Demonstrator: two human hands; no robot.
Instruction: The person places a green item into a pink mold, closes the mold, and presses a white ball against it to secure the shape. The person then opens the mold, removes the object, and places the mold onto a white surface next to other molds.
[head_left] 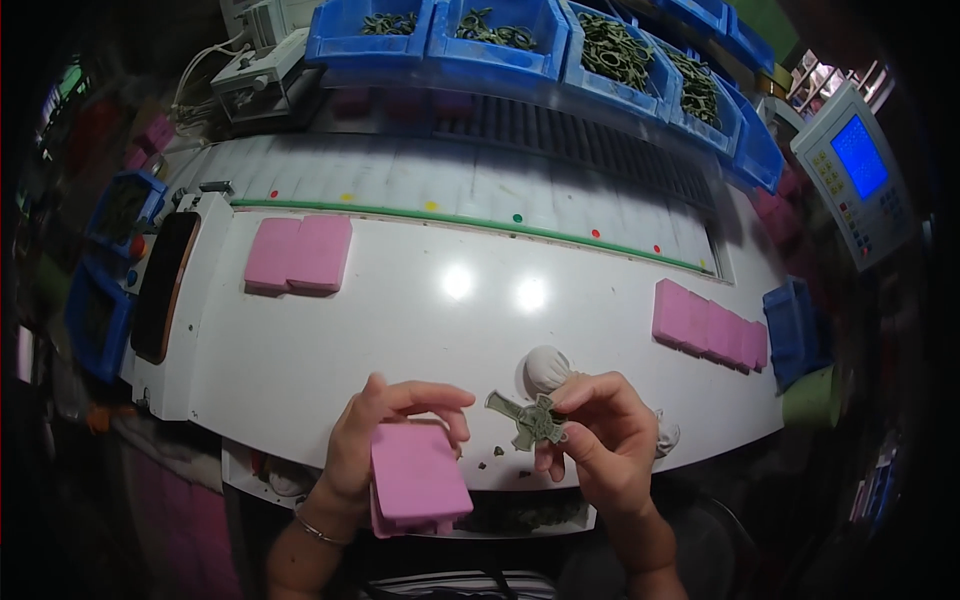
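In the head view, the right hand (612,430) has its thumb and forefinger closed in a pinch on the rim of a flat, dull-green, cross-shaped piece (538,420), probably rubber or wax, which is held up over the white, glossy worktop (400,330) and points toward the left hand (350,445); the left hand is loosely curled round a matte pink, square-cornered block (425,470), thumb and forefinger well spread, the block sitting at the near edge of the worktop.

The step in hand looks like close handling of the cross beside the block; done well, it probably wants a light pinch at one arm only, so that the thin parts do not bend or tear and the face is clear to look over; the left hand would do best to hold the block level and near, fingers off its upper face; a white, rounded, cloth-like bundle (548,368) lies just beyond the right fingertips, so the cross should be moved without brushing it; small dark crumbs (498,451) lie between the hands and are better not picked up on the cross.

The underside of the block and the left palm are hidden, and a second pink layer seems to show beneath; fine relief on the cross is too small to read; a crumpled whitish thing (667,435) right of the right hand is partly covered by it; the forearms are cut off at the lower edge.
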